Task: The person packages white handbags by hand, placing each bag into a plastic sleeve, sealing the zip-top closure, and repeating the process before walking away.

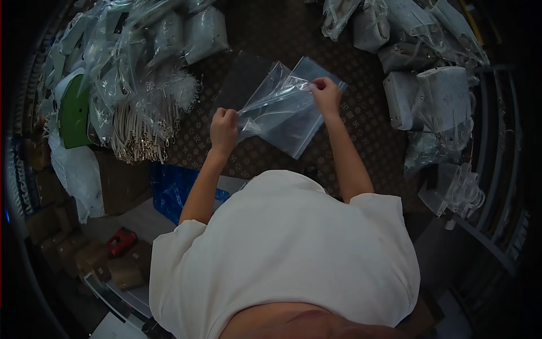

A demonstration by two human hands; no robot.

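Both hands grip a clear plastic bag (pixel 274 99), which is stretched between them above the patterned brown table (pixel 361 141). My left hand (pixel 224 131) is closed on the bag's near left end. Higher and to the right, my right hand (pixel 326 96) pinches its other end. Beneath the held bag lie more flat clear plastic bags (pixel 293 135), fanned out on the table. Creases and glare hide exactly where one bag ends and another begins.
Plastic-wrapped white bags (pixel 206 35) and a bundle of pale straps with metal clasps (pixel 141 130) pile up on the left, beside a green panel (pixel 73 110). More wrapped white bags (pixel 443 99) line the right. Cardboard boxes (pixel 127 271) and blue plastic (pixel 169 189) sit lower left.
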